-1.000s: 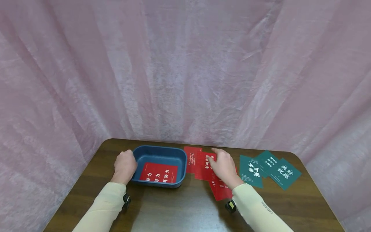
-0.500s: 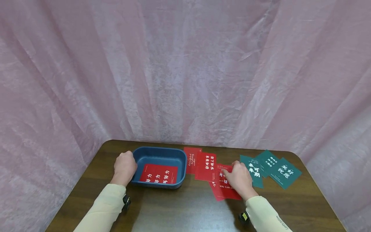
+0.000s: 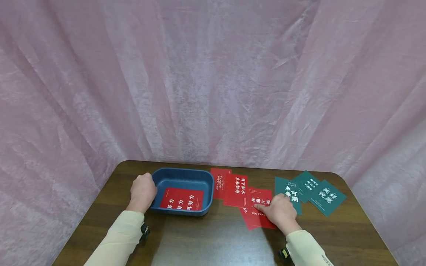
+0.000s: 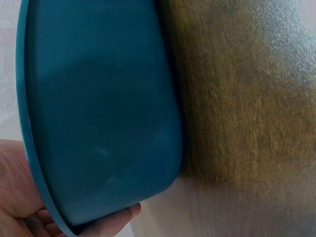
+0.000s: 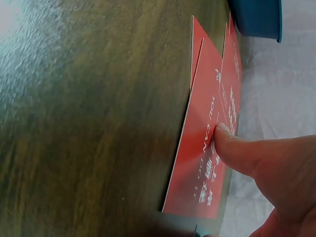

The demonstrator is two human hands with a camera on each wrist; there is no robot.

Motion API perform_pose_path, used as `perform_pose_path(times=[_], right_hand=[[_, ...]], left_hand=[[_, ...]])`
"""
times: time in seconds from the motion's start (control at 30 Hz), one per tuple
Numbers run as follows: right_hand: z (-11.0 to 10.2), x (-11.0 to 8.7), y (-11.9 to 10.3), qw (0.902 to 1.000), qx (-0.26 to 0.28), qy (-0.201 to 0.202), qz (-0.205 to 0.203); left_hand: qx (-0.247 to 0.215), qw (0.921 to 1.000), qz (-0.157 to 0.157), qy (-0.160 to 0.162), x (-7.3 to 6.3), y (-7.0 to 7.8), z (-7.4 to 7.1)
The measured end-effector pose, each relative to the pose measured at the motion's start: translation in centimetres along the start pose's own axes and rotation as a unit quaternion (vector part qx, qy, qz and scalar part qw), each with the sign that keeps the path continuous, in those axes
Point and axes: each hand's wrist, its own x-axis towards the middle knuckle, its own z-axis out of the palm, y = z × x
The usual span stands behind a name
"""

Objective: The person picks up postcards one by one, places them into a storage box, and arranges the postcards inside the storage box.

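My left hand (image 3: pixel 142 190) grips the left end of a blue rectangular basin (image 3: pixel 183 177). In the left wrist view, fingers (image 4: pixel 112 223) curl round the basin's rim. A red card (image 3: pixel 182 196) with white characters lies inside it. My right hand (image 3: pixel 282 213) rests over the right side of a red "YOU CAN DO IT" card (image 3: pixel 257 218), which lies flat on top of another red card (image 3: pixel 247 218). Its thumb (image 5: pixel 239 148) is extended and touches the card's face in the right wrist view. The other fingertips are mostly hidden there.
Two more red cards, one nearer (image 3: pixel 236 199) and one farther back (image 3: pixel 217 173), overlap just right of the basin. Several green cards (image 3: pixel 324 207) overlap at the right. The wooden table (image 3: pixel 199 240) ends at a pink curtain (image 3: pixel 213 92).
My right hand has moved rightward and toward me across the red cards, uncovering the middle one. Its thumb now lies on the "YOU CAN DO IT" card. The left hand and basin stay put.
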Motion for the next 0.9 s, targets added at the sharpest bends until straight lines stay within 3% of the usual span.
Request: perform_pose_path(times=[0.4,0.73,0.9], right_hand=[[-0.29,0.06,-0.10,0.9999,-0.001,-0.014,0.009],[-0.22,0.07,-0.08,0.9997,-0.009,-0.022,0.003],[-0.26,0.16,0.05,0.9996,-0.001,-0.029,-0.003]], left_hand=[[0.002,1.0000,0.001,-0.001,-0.14,0.12,-0.12],[-0.001,0.9980,0.037,0.051,-0.07,-0.18,0.04],[-0.003,0.9979,0.039,0.051,-0.04,-0.25,-0.01]])
